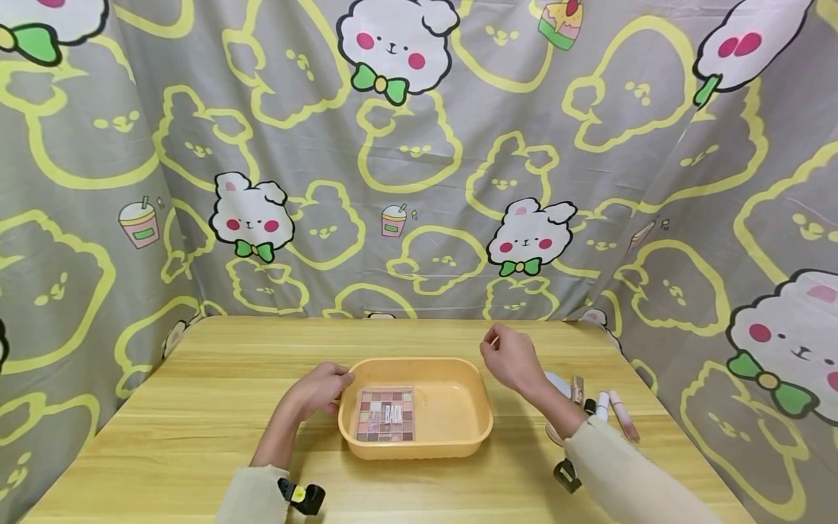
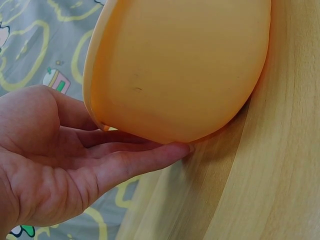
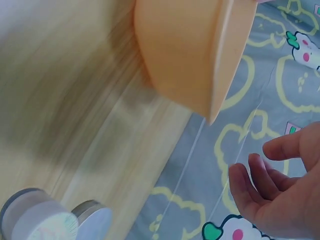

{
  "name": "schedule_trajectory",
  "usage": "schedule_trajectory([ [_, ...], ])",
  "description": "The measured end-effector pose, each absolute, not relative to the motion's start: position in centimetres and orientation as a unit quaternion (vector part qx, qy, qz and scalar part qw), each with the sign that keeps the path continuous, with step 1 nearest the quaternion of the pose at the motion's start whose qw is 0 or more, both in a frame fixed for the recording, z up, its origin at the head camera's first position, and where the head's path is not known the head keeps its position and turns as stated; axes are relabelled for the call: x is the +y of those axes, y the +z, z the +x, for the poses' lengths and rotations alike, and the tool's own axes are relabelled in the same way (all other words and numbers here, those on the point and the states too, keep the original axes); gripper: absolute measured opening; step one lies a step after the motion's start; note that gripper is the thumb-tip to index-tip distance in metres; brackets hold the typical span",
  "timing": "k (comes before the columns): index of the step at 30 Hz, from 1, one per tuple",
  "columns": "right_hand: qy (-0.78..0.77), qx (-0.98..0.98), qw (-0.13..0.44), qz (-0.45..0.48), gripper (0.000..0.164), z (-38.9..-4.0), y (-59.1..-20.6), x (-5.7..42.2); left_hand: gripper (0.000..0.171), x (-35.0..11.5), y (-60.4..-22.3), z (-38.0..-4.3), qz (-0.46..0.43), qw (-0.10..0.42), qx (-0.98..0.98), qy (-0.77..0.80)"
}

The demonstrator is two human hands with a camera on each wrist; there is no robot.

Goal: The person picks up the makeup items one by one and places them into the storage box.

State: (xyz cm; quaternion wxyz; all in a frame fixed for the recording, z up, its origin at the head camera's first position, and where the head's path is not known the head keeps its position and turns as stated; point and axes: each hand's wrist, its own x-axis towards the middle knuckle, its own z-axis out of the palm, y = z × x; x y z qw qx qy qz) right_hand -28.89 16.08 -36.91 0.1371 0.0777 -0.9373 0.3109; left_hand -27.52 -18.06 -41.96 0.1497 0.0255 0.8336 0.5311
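A yellow-orange plastic basin (image 1: 452, 437) stands on the wooden table. On the left side of its floor lies an eyeshadow palette (image 1: 386, 416) with a clear lid and "BACK" lettering. My left hand (image 1: 322, 389) holds the basin by its left end; in the left wrist view the fingers reach in under the rim, and the thumb lies along the wall. Beyond the basin's right far corner my right hand (image 1: 513, 358) is raised, holding nothing. Its fingers (image 3: 259, 177) hang loosely curled, apart from the basin in the right wrist view.
Several cosmetics lie right of the basin, partly hidden by my right forearm: a gold-capped tube (image 1: 577, 389), a white tube (image 1: 602, 405), a pink tube (image 1: 623, 416) and a pale round item (image 1: 556, 382). A patterned curtain (image 1: 419, 160) hangs behind the table (image 1: 262, 349).
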Motion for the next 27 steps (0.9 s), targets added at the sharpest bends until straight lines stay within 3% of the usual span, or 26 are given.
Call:
schedule_trajectory([
  [5, 0.303, -0.940, 0.138, 0.072, 0.012, -29.4, -37.2, 17.2, 0.040, -18.1, -42.0, -27.5, 0.028, 0.149, 0.833, 0.533],
  [27, 0.228, -0.973, 0.017, 0.034, 0.044, -30.0, -39.1, 22.3, 0.041, -18.1, -42.0, -27.5, 0.031, 0.156, 0.827, 0.540],
])
